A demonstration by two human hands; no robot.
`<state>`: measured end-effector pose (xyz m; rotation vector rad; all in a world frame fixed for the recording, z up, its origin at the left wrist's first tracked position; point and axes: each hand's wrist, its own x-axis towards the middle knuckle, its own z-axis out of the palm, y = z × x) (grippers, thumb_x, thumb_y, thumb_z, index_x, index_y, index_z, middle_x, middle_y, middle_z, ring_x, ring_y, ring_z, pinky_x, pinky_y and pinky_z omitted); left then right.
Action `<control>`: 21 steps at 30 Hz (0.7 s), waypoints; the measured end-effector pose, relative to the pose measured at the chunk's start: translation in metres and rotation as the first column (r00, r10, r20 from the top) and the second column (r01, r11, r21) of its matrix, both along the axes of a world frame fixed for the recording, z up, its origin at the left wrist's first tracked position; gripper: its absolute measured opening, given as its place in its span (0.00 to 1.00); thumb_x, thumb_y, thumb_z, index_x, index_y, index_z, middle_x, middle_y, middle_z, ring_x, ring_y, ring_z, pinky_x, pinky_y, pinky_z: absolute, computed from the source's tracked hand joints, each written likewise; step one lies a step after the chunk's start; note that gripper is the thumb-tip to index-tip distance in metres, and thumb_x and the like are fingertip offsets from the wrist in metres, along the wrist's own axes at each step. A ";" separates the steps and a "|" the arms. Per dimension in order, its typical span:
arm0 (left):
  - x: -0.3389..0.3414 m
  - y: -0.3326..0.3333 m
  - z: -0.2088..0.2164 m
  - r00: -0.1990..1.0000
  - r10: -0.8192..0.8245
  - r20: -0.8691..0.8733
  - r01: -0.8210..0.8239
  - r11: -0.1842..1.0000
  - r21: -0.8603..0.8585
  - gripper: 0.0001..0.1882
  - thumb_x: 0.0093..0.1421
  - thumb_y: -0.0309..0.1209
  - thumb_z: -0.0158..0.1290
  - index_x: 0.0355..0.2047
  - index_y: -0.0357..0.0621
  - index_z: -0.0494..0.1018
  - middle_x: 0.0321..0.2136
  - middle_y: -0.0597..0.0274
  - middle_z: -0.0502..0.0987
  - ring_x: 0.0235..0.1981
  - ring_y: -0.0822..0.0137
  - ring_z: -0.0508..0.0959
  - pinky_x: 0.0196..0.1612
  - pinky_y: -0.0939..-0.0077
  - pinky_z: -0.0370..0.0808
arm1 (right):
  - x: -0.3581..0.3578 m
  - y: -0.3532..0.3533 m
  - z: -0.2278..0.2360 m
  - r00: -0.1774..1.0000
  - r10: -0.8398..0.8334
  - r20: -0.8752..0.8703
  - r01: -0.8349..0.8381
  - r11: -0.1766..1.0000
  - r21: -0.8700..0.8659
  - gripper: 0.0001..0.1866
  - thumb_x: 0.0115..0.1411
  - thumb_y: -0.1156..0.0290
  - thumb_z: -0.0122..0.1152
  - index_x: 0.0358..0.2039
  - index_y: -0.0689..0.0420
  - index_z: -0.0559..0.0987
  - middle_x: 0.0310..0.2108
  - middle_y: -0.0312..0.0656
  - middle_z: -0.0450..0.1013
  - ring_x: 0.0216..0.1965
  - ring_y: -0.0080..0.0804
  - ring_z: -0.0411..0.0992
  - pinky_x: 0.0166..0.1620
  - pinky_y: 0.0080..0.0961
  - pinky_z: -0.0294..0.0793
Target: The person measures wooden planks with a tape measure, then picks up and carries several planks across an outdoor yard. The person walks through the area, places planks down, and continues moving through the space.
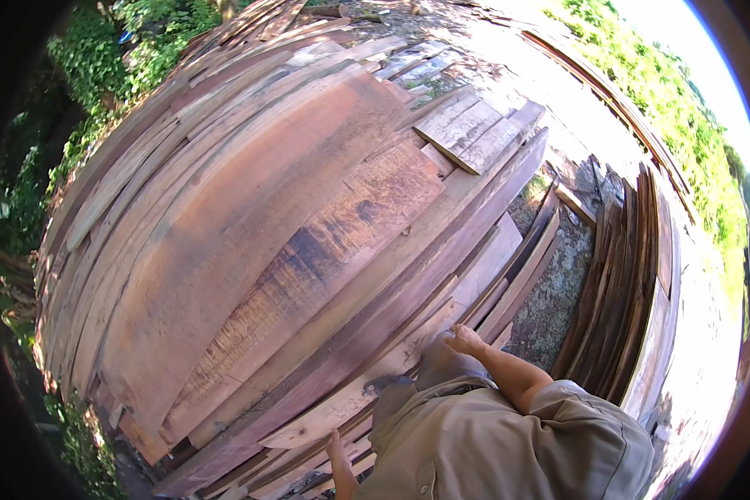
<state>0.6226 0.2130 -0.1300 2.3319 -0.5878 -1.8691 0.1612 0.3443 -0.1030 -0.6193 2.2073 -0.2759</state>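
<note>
Grip closure is not showing for either hand: right hand is resting at the thigh, apparently bracing; left hand is hanging beside planks. Wide boards are lying flat, likely for stability.

Rough grey ground bears a broad stack of reddish planks and, beside it, darker boards.

Around us we have leafy greenery on the left, a patch of rough grey ground, and, to the right, sunlit pale ground edged by long brown boards, bright bushes and glaring sky.
</note>
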 end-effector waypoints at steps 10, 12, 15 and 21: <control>-0.125 -0.037 -0.007 0.785 -0.618 0.039 0.609 0.782 0.133 0.21 0.59 0.40 0.50 0.48 0.42 0.66 0.46 0.49 0.70 0.44 0.54 0.73 0.39 0.54 0.75 | -0.066 0.132 -0.049 0.876 -0.472 0.105 0.481 0.833 -0.272 0.26 0.55 0.54 0.53 0.48 0.61 0.71 0.45 0.61 0.69 0.48 0.55 0.68 0.51 0.42 0.67; -0.181 -0.049 -0.003 0.669 -0.743 0.010 0.735 0.663 0.143 0.19 0.59 0.39 0.50 0.47 0.43 0.67 0.46 0.51 0.70 0.43 0.55 0.74 0.39 0.55 0.75 | -0.074 0.180 -0.046 0.768 -0.611 0.189 0.638 0.755 -0.152 0.31 0.56 0.53 0.52 0.53 0.65 0.68 0.51 0.59 0.65 0.54 0.52 0.64 0.56 0.37 0.62; -0.288 -0.060 -0.004 0.446 -0.891 0.079 0.895 0.445 -0.032 0.15 0.59 0.35 0.50 0.45 0.43 0.68 0.46 0.54 0.70 0.43 0.57 0.74 0.40 0.57 0.75 | -0.068 0.266 -0.039 0.602 -0.793 0.096 0.799 0.597 -0.076 0.32 0.55 0.52 0.52 0.51 0.67 0.69 0.49 0.60 0.67 0.52 0.53 0.65 0.55 0.37 0.64; -0.496 -0.012 -0.003 0.372 -0.911 -0.179 0.891 0.404 -0.208 0.21 0.60 0.37 0.49 0.52 0.43 0.64 0.50 0.54 0.68 0.50 0.55 0.71 0.46 0.59 0.72 | -0.035 0.438 0.005 0.101 -0.992 -0.073 0.995 0.099 0.034 0.28 0.53 0.57 0.56 0.49 0.66 0.71 0.47 0.58 0.70 0.50 0.50 0.68 0.53 0.34 0.67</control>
